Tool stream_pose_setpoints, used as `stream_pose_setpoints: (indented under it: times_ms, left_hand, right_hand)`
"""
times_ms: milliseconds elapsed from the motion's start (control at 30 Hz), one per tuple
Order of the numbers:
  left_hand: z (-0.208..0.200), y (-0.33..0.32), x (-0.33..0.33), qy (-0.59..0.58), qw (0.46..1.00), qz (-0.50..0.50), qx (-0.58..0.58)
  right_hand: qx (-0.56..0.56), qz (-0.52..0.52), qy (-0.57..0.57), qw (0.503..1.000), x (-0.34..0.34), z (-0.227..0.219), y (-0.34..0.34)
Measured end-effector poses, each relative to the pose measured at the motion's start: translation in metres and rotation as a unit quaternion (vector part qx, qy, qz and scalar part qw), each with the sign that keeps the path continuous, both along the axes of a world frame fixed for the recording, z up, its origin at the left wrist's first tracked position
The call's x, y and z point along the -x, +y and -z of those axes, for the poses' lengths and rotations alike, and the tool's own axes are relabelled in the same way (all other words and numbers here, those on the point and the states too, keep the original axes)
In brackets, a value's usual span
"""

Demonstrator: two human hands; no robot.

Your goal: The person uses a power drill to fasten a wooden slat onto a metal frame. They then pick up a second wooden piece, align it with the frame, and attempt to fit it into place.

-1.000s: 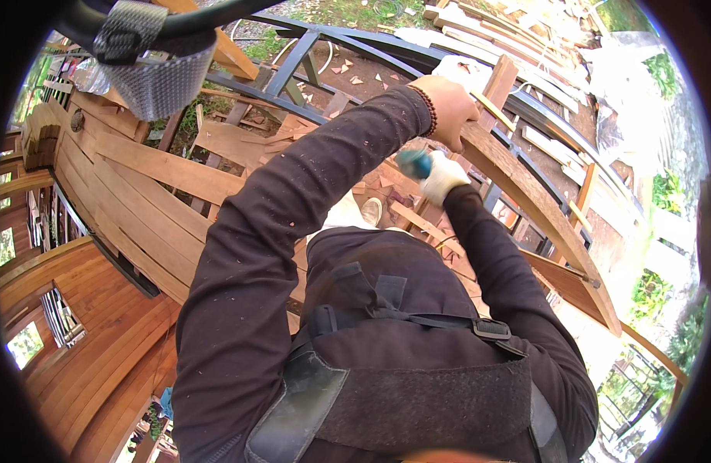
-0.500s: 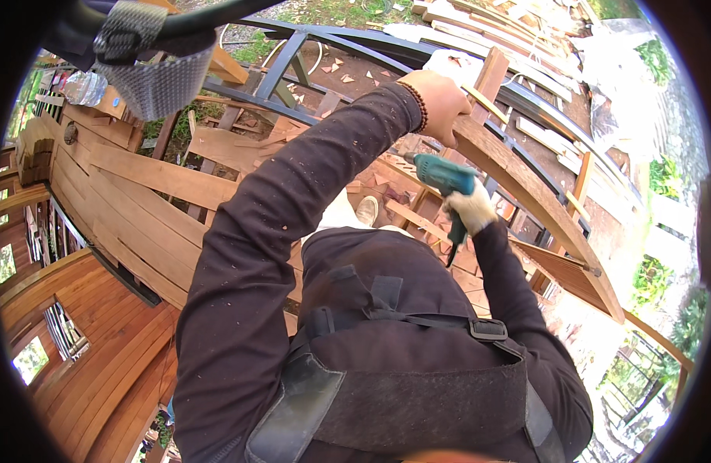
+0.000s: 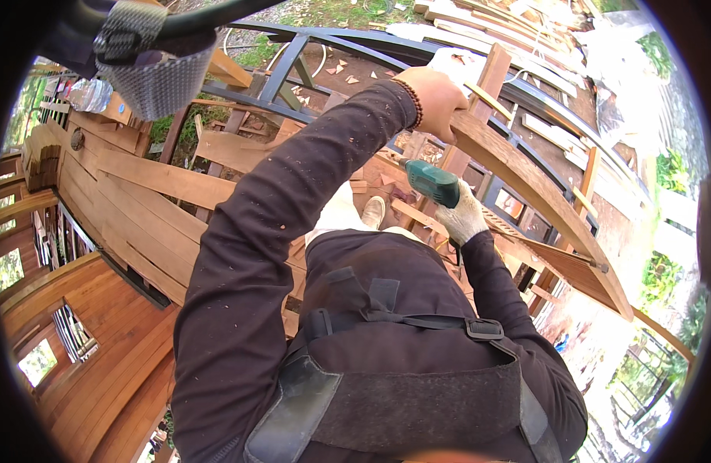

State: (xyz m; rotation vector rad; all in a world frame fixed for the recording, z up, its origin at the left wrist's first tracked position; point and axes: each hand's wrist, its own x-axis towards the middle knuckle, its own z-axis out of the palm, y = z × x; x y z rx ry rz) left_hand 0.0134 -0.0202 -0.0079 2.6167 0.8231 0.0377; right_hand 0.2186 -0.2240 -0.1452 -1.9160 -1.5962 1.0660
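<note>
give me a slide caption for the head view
Gloved right grip on a green power drill, bare left grip on the end of a curved wooden beam.

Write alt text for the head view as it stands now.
A person's gloved right hand holds a teal power drill while the bare left hand grips the end of a curved wooden beam. Wooden planks lie at left, with wood scraps strewn beyond.

Teal corded drill (image 3: 435,182): chuck aimed forward-left, black cord showing below the grip. Tip too small to say if it touches wood. Curved brown timber beam (image 3: 537,181): starts just right of drill, arcs away to lower right.
</note>
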Motion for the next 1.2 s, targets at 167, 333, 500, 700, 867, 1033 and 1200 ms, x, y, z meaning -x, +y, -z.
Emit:
stream_pose_setpoints:
  times_ms: [167, 333, 500, 700, 867, 1033, 1200]
  left_hand:
    - [0.001, -0.004, -0.001, -0.005, 1.000, -0.002, -0.001]
    - [0.002, -0.004, 0.000, -0.009, 1.000, 0.003, -0.008]
    - [0.003, -0.002, -0.001, -0.009, 1.000, 0.012, -0.014]
    - [0.003, -0.003, -0.001, -0.001, 1.000, 0.007, -0.009]
    - [0.002, -0.003, 0.000, -0.006, 1.000, 0.005, -0.009]
    - [0.003, -0.003, 0.001, -0.011, 1.000, 0.007, -0.008]
    - [0.002, -0.003, 0.000, -0.009, 1.000, 0.003, -0.007]
  right_hand:
    - [0.040, -0.038, -0.042, 0.998, 0.017, -0.021, 0.032]
    - [0.030, -0.116, -0.077, 0.990, 0.020, -0.025, 0.056]
    - [0.008, -0.132, -0.098, 0.986, 0.020, -0.015, 0.068]
    - [-0.025, -0.137, -0.102, 0.985, 0.019, -0.002, 0.063]
    - [-0.025, -0.130, -0.093, 0.987, 0.026, -0.008, 0.058]
    - [-0.014, -0.124, -0.105, 0.987, 0.026, -0.004, 0.057]
    - [-0.021, -0.162, -0.123, 0.979, 0.030, -0.001, 0.059]
